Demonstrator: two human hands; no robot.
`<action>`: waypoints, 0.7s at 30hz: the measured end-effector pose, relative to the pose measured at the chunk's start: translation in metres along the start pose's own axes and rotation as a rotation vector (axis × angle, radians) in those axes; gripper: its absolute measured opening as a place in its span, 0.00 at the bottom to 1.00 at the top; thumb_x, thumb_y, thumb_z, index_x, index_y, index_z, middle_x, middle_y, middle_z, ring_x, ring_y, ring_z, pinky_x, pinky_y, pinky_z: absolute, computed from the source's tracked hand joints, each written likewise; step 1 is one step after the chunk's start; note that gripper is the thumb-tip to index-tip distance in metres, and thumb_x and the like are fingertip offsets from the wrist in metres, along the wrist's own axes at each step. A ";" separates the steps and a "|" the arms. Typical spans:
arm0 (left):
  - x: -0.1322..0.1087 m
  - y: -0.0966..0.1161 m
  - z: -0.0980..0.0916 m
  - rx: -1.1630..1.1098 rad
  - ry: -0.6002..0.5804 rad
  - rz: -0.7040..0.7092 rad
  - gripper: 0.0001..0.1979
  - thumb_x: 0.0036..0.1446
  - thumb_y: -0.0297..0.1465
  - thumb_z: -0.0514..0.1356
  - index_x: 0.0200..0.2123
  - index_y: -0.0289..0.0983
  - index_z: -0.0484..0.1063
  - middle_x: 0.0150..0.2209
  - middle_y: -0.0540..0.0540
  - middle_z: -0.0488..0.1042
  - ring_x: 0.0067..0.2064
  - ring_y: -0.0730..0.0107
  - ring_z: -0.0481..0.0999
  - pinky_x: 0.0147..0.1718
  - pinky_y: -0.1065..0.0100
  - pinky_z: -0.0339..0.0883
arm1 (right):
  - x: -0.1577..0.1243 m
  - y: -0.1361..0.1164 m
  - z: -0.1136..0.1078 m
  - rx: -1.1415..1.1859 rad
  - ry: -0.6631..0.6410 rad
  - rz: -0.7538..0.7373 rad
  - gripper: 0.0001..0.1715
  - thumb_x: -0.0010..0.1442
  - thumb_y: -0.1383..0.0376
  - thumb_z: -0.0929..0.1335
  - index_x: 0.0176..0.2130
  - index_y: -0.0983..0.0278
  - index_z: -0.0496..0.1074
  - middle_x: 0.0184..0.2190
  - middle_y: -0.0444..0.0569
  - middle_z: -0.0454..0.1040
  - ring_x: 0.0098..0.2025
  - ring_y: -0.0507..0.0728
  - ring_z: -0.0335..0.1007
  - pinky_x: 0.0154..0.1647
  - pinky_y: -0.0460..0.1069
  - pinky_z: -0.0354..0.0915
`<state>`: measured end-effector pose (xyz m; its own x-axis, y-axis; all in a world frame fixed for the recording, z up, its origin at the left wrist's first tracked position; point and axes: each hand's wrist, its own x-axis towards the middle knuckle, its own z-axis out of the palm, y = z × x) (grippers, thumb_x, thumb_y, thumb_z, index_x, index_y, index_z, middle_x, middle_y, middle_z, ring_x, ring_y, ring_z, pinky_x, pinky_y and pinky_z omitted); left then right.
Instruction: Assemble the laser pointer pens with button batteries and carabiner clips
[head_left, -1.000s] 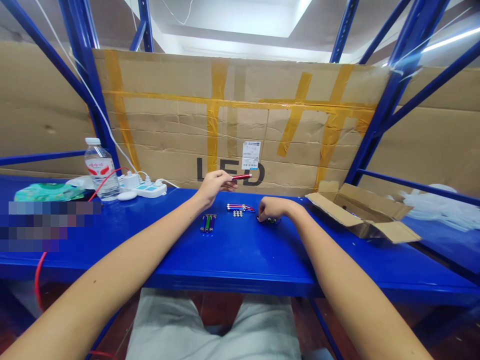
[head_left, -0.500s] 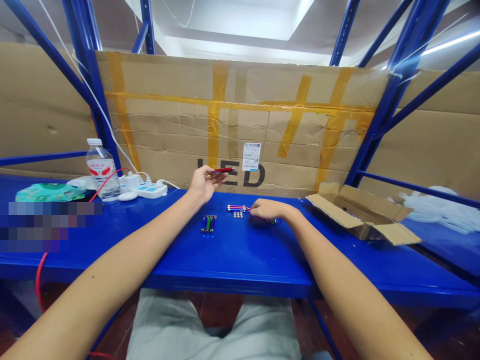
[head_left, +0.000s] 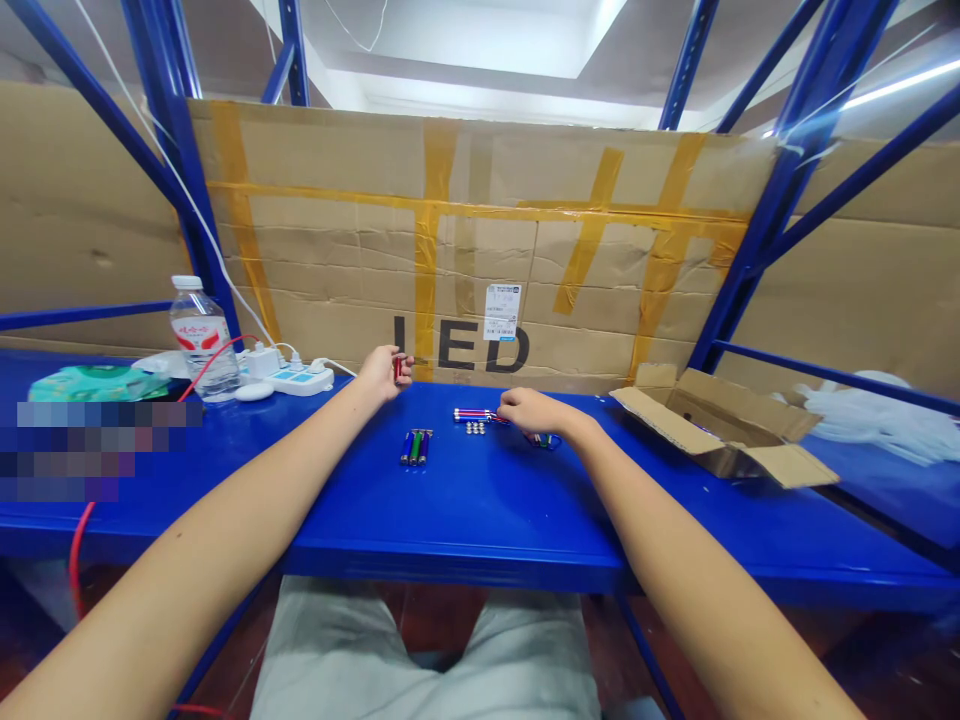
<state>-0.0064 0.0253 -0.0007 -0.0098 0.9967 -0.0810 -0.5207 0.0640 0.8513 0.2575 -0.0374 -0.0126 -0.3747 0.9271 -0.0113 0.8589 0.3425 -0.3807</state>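
My left hand (head_left: 382,372) is closed around a small red pen-shaped light (head_left: 397,368), held just above the blue shelf (head_left: 480,510) near the back. My right hand (head_left: 527,410) rests on the shelf with fingers curled, its fingertips touching a red and blue light (head_left: 474,414) lying flat. Just in front of that light sits a cluster of small silver button cells (head_left: 475,428). A row of three lights, blue, green and purple (head_left: 416,446), lies left of the cells. Another small item with a blue ring (head_left: 547,441) pokes out from under my right hand.
An open cardboard box (head_left: 720,432) sits at the right. A water bottle (head_left: 199,338), a white power strip (head_left: 294,378) with cables and a green packet (head_left: 96,384) are at the back left. White gloves (head_left: 877,415) lie far right. A taped cardboard wall closes the back.
My left hand has drawn the red light down and left, turning it from pointing right to tucked in the fist. My right hand slid left from the ringed item to the red and blue light.
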 end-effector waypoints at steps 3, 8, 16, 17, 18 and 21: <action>-0.005 -0.011 0.010 0.192 -0.054 -0.035 0.06 0.50 0.22 0.53 0.25 0.37 0.60 0.20 0.49 0.66 0.15 0.79 0.56 0.11 0.77 0.43 | 0.004 0.003 0.003 0.122 0.090 -0.004 0.09 0.64 0.61 0.60 0.35 0.64 0.62 0.25 0.50 0.73 0.23 0.54 0.69 0.23 0.47 0.61; -0.020 -0.037 0.033 0.605 -0.223 0.060 0.08 0.45 0.17 0.60 0.22 0.34 0.66 0.23 0.42 0.74 0.19 0.77 0.65 0.14 0.74 0.50 | 0.006 0.003 0.007 0.256 0.185 -0.038 0.08 0.66 0.61 0.61 0.36 0.63 0.60 0.25 0.49 0.74 0.23 0.54 0.70 0.24 0.46 0.63; -0.036 -0.060 0.038 0.967 -0.461 0.454 0.04 0.54 0.30 0.61 0.33 0.36 0.73 0.23 0.49 0.74 0.18 0.75 0.67 0.20 0.71 0.57 | 0.008 0.000 0.007 0.340 0.215 -0.111 0.09 0.67 0.64 0.59 0.34 0.62 0.61 0.18 0.42 0.68 0.20 0.52 0.68 0.26 0.46 0.63; -0.037 -0.062 0.039 1.000 -0.479 0.499 0.05 0.55 0.31 0.61 0.34 0.36 0.73 0.22 0.50 0.73 0.19 0.75 0.66 0.21 0.71 0.58 | 0.010 0.001 0.008 0.364 0.217 -0.125 0.09 0.67 0.65 0.58 0.34 0.62 0.61 0.18 0.42 0.68 0.20 0.52 0.68 0.26 0.46 0.63; -0.037 -0.063 0.039 1.036 -0.490 0.536 0.05 0.56 0.31 0.60 0.35 0.36 0.74 0.22 0.51 0.72 0.20 0.74 0.67 0.22 0.71 0.57 | 0.012 0.003 0.009 0.382 0.222 -0.135 0.09 0.67 0.65 0.58 0.34 0.63 0.61 0.18 0.42 0.68 0.21 0.52 0.68 0.27 0.46 0.63; -0.039 -0.066 0.041 1.136 -0.486 0.641 0.07 0.57 0.33 0.58 0.35 0.37 0.73 0.23 0.51 0.72 0.25 0.72 0.67 0.25 0.71 0.57 | 0.017 0.004 0.011 0.462 0.231 -0.141 0.08 0.66 0.64 0.59 0.34 0.63 0.62 0.17 0.41 0.67 0.20 0.52 0.68 0.26 0.45 0.64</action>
<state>0.0628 -0.0159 -0.0322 0.4357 0.7701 0.4659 0.4344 -0.6333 0.6405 0.2508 -0.0219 -0.0242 -0.3441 0.9041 0.2533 0.5430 0.4117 -0.7319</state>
